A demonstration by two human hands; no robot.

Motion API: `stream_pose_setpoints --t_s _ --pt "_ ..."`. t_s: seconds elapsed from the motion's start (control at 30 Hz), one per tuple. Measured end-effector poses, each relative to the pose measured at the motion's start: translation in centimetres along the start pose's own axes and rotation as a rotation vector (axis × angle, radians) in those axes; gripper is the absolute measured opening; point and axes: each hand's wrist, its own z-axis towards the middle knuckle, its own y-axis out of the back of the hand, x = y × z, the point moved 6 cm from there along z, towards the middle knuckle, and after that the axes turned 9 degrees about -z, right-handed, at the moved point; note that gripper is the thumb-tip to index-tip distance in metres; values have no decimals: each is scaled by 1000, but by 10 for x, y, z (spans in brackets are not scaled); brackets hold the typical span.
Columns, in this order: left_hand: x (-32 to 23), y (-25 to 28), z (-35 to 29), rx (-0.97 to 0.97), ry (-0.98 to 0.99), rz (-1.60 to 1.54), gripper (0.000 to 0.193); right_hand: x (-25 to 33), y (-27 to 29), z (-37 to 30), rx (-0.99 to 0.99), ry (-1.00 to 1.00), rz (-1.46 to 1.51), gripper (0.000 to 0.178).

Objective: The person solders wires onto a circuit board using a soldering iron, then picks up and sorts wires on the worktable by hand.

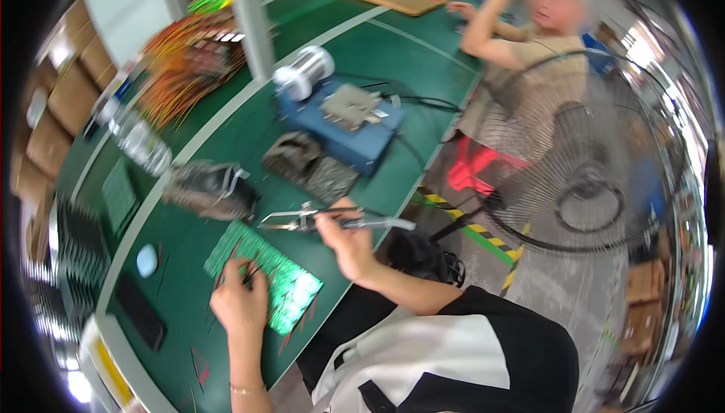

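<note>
A green circuit board (pixel 285 286) lies on the green bench top in front of me, with red and dark wires along it. My left hand (pixel 240 303) is over the board's left part, fingers curled in a pinch; a small dark thing shows at the fingertips, too blurred to name. My right hand (pixel 349 243) is closed around a soldering iron (pixel 310 220) with a thin curved metal tube above its tip. The tip points left, just past the board's far edge and apart from it. Loose red wires (pixel 202 368) lie near my left forearm.
A blue soldering station (pixel 343 129) carries a solder spool (pixel 303 73); a dark iron holder (pixel 293 157) stands before it. Nearby are a dark bundle (pixel 211 190), a plastic bottle (pixel 136 137), a phone (pixel 140 313) and bundled wires (pixel 192 65). A fan (pixel 581 163) and co-worker (pixel 544 58) are right.
</note>
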Motion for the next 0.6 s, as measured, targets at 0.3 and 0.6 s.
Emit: stream_pose_setpoints --t_s 0.3,0.6 --pt "4 52 -8 -98 -11 69 13 -5 15 -6 -14 -51 190 9" --pt "46 76 -248 14 329 -164 11 -5 17 -2 -41 -54 142 14"
